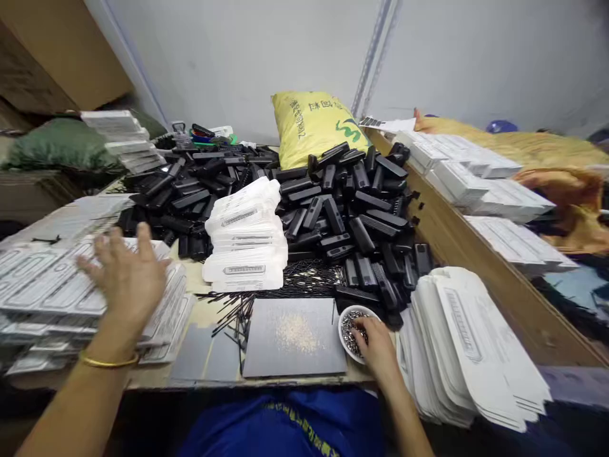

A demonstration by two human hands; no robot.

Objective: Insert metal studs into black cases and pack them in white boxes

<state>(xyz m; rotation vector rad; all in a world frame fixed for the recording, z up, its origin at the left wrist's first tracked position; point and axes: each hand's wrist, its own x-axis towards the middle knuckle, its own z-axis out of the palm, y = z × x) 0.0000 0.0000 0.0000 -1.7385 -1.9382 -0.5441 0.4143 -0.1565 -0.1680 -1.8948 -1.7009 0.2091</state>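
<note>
My left hand (126,270), smeared a little by motion, is spread open over rows of white printed boxes (38,279) on the left. The fingers of my right hand (375,346) are bent into a white bowl (343,317) of small shiny metal pieces (351,330). Thumb and forefinger come close together there, and what is between them is too small to make out. Beside the bowl lies a grey board (266,343) with a patch of pale crumbs (297,333). Thin black rods (309,279) lie behind the board.
Black plastic pieces (361,235) are heaped across the back, before a yellow sack (314,127). Flat white printed cartons are stacked in the middle (247,247) and at right (457,343). A wooden edge board (476,273) runs along the right, with white boxes (466,184) beyond.
</note>
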